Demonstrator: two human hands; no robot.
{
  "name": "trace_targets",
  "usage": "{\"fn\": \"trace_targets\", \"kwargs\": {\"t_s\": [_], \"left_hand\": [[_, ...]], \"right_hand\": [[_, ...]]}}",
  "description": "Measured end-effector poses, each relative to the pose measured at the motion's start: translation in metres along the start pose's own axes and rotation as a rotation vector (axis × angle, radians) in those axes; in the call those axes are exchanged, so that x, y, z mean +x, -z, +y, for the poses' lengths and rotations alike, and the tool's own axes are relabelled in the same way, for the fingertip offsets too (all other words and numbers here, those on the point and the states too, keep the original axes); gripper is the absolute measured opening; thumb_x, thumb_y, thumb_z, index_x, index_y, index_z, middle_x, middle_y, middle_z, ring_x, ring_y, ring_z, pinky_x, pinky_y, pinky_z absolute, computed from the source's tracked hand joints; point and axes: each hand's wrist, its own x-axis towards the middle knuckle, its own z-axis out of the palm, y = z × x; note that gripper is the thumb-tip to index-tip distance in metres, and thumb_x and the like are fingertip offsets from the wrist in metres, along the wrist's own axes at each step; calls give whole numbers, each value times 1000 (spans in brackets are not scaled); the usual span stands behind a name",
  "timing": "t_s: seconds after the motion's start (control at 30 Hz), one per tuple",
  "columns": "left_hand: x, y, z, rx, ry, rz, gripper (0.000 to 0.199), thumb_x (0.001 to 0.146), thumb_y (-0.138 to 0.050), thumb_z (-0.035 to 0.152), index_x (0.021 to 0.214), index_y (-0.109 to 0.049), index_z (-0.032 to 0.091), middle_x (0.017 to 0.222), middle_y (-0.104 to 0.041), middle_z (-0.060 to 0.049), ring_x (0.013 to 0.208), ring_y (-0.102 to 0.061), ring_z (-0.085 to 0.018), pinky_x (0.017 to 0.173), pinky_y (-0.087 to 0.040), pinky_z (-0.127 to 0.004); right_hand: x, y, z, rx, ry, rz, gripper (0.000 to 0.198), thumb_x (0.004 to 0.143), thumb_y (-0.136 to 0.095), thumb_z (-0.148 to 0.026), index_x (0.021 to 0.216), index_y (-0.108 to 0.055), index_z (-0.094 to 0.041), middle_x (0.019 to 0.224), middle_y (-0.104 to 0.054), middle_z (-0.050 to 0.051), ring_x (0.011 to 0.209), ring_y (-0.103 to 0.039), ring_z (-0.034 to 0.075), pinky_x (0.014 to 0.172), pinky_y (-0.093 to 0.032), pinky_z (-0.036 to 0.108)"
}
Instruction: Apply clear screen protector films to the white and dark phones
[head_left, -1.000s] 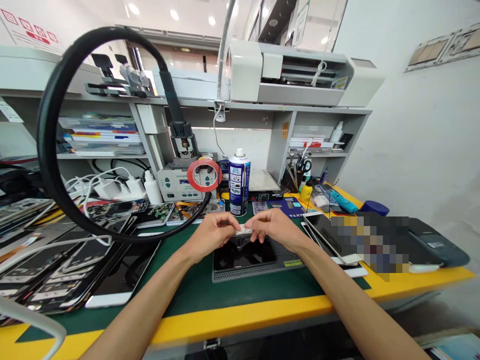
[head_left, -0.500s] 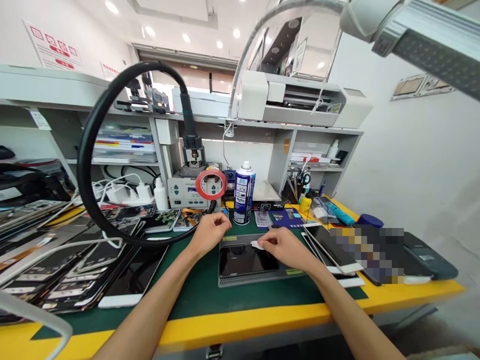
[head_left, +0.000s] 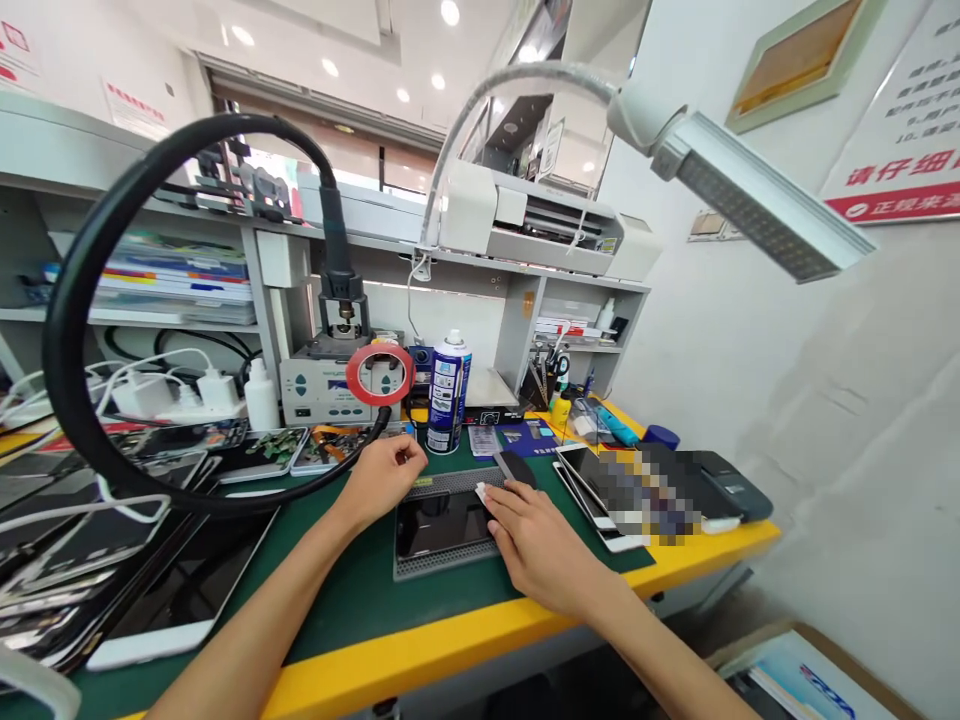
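Note:
A dark phone (head_left: pixel 442 525) lies face up on a grey perforated mat (head_left: pixel 450 566), its black screen reflecting light. My right hand (head_left: pixel 536 540) rests over the phone's right end. Its fingers press a small white wipe (head_left: pixel 481 492), mostly covered by them, against the screen's upper right. My left hand (head_left: pixel 384 480) hovers at the mat's upper left corner, fingers curled closed with nothing visible in them. Behind the mat stands a blue spray can (head_left: pixel 449 395).
Stacked phone screens (head_left: pixel 135 560) and a tablet lie left under a thick black hose (head_left: pixel 64 330). A hot-air station (head_left: pixel 322 390) with red tape (head_left: pixel 360 395) stands behind. White-edged tablets (head_left: pixel 589 480) lie right. A lamp (head_left: pixel 757 195) hangs overhead.
The view has swung to the right. My right hand has gone from pinching the wipe above the screen to lying flatter, fingers pressing it down. My left hand stays curled near the mat's corner.

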Motion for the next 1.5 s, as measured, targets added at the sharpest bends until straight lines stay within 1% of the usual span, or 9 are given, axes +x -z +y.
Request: {"fn": "trace_targets", "kwargs": {"t_s": [0.17,0.33,0.47,0.63,0.83,1.0,1.2,1.37,1.5], "left_hand": [[-1,-2,1,33,-9,-6,15,75,-52,25,65,-61,20,61,-61,2,57,-52,-15,57,-37,-25],[-2,-5,-1,63,-28,-26,14,75,-52,23,65,-61,21,64,-64,0,60,-54,-17,57,-36,-27],[-3,-5,-1,61,-27,-79,14,73,-52,22,62,-61,22,66,-66,-2,61,-56,-19,56,-36,-27],[0,3,-1,15,43,-155,15,74,-52,25,69,-65,21,71,-68,-2,62,-59,-18,55,-41,-26],[0,5,-7,-47,205,-211,18,73,-48,26,80,-63,18,73,-65,-4,44,-51,-12,34,-35,-21],[-1,0,-7,-45,250,-246,17,71,-50,26,80,-62,17,73,-63,-4,43,-53,-12,31,-41,-21],[-1,-1,-9,-20,247,-250,16,73,-50,25,79,-62,17,71,-64,-3,41,-54,-12,32,-43,-21],[-1,0,-8,-1,233,-275,17,74,-51,24,79,-65,16,69,-64,-3,36,-53,-12,31,-42,-22],[-1,1,-5,13,232,-291,17,75,-51,24,79,-65,16,71,-66,-3,36,-53,-12,31,-43,-22]], "right_hand": [[-24,-5,-9,-60,-22,-14,48,101,-32,-32,145,-45,-19,150,-45,5,138,-36,31,113,-32,51],[-30,-8,-14,-61,-39,-17,50,101,-33,-35,146,-44,-16,153,-41,7,143,-29,30,114,-32,51],[-25,-10,-12,-38,-43,-56,52,102,-27,-37,150,-37,-18,157,-32,5,146,-21,29,116,-28,52],[-13,-13,-8,-42,-78,-61,54,102,-27,-39,150,-37,-17,156,-34,7,146,-24,30,117,-23,54],[6,-17,-1,-22,-124,-81,57,102,-24,-43,151,-34,-18,156,-32,7,144,-26,32,113,-26,57],[11,-19,-4,-37,-136,-64,57,102,-23,-44,151,-35,-18,156,-33,7,145,-24,32,113,-26,58],[-12,-16,-11,-90,-100,-67,55,102,-25,-41,151,-35,-16,157,-30,4,146,-24,30,117,-23,55],[-39,-17,-14,-126,-91,-71,54,103,-26,-40,154,-25,-22,159,-22,-1,146,-23,28,116,-29,51],[-44,-18,-16,-171,-110,-79,54,103,-24,-39,154,-23,-22,159,-19,-3,147,-20,27,115,-30,50]]}}
